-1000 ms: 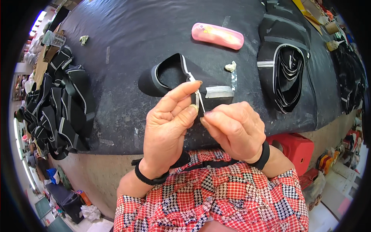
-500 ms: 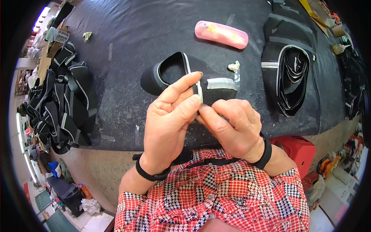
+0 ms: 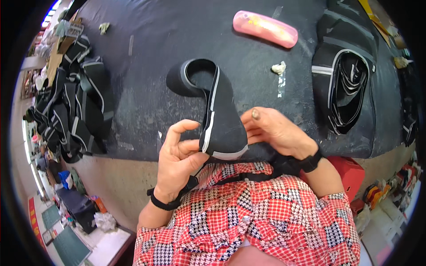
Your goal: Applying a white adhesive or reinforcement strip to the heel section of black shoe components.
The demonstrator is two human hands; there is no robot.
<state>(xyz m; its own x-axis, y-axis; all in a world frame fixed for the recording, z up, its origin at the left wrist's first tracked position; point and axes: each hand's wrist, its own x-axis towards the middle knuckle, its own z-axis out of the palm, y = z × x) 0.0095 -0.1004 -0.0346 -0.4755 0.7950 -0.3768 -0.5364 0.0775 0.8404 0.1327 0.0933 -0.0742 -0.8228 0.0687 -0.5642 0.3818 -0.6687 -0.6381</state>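
A long black fabric band (image 3: 224, 126) with light grey edging curves from a loop on the table toward me. My left hand (image 3: 179, 155) pinches the left corner of its near end between thumb and fingers. A pale grey strip (image 3: 230, 153) runs across that end. At the band's right edge, my right hand (image 3: 282, 133) has its thumb lifted away from the fingers, and its fingertips are partly hidden behind the fabric.
A coiled black band (image 3: 332, 95) lies on the right of the black-covered table (image 3: 146, 80), and a heap of similar bands (image 3: 71, 111) on the left. Farther back are a pink case (image 3: 265, 29) and a crumpled whitish scrap (image 3: 278, 68). A red stool (image 3: 348, 175) stands beside me.
My hands were close together, pinching the band's end. Now they are apart, my right hand having let go and moved right. The band's near end has turned and come toward me.
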